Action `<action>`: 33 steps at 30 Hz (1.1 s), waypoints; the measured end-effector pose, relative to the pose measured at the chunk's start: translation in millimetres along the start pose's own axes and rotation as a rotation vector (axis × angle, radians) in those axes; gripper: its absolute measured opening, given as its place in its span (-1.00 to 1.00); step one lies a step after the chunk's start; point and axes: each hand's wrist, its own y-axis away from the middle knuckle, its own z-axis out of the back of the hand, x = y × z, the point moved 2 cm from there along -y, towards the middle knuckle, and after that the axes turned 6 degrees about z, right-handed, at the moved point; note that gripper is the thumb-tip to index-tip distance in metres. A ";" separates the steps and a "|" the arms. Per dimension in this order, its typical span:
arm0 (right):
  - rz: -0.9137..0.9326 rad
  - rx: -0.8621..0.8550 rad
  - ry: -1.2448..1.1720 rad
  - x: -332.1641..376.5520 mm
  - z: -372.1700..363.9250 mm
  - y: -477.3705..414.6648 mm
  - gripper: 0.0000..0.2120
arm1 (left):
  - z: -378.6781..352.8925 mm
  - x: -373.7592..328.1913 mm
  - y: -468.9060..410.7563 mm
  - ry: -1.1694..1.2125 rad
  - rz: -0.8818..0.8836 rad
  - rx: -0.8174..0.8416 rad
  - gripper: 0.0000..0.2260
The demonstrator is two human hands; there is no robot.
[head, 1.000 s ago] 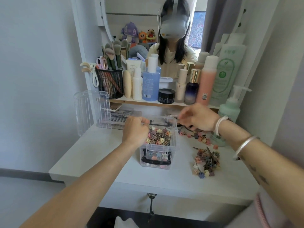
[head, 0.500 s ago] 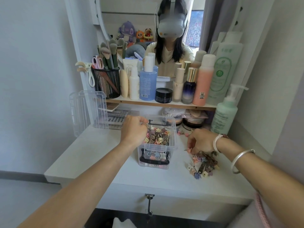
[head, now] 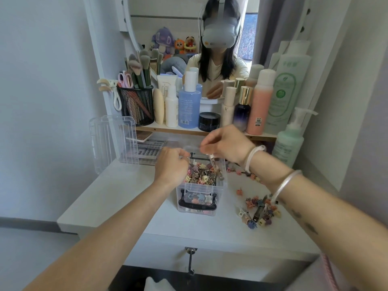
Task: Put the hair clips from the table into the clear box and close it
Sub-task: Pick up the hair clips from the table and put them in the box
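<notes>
loose hair clips [head: 260, 208] piled lower right, left hand [head: 171, 166] fingers curled on the clear box [head: 199, 186] rim, right hand [head: 227, 143] above it, fingertips pinching maybe a couple more, kinda blurry

Both arms reached forward from the lower edge of the view. The left hand [head: 171, 164] sat knuckles up, its fingers [head: 184, 154] curled over the left rim of the clear box [head: 197, 186]. The right hand [head: 226, 143] hung higher and further back, wrist bent, fingers [head: 204, 144] bunched and pointing down toward the left hand; whether they pinched anything could not be told. A white band [head: 252, 156] circled the right wrist, a silver bangle [head: 285, 183] the forearm behind it.
</notes>
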 end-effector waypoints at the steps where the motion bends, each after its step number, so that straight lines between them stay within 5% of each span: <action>1: -0.005 0.036 0.033 -0.8 -6.4 -1.1 -0.85 | 0.0 -0.2 0.2 -0.005 -0.005 -0.001 -0.76; 8: -0.164 -0.008 0.239 -35.8 25.2 5.6 -0.89 | 0.3 -1.5 -0.3 0.024 0.008 -0.016 -0.75; 14: -0.285 0.647 0.738 -73.9 12.5 33.5 -0.49 | 0.7 -3.1 -0.4 0.021 0.012 -0.022 -0.75; 20: -0.228 0.612 0.682 -74.4 13.4 33.7 -0.66 | 0.3 -0.9 -0.8 0.017 0.023 0.000 -0.75; 25: -0.244 0.672 0.690 -78.3 15.5 36.1 -0.61 | 0.7 -1.6 -0.5 0.016 0.014 0.002 -0.75; 33: -0.178 0.500 0.609 -86.1 11.8 31.5 -0.83 | 1.0 -2.0 0.4 0.018 0.020 0.007 -0.75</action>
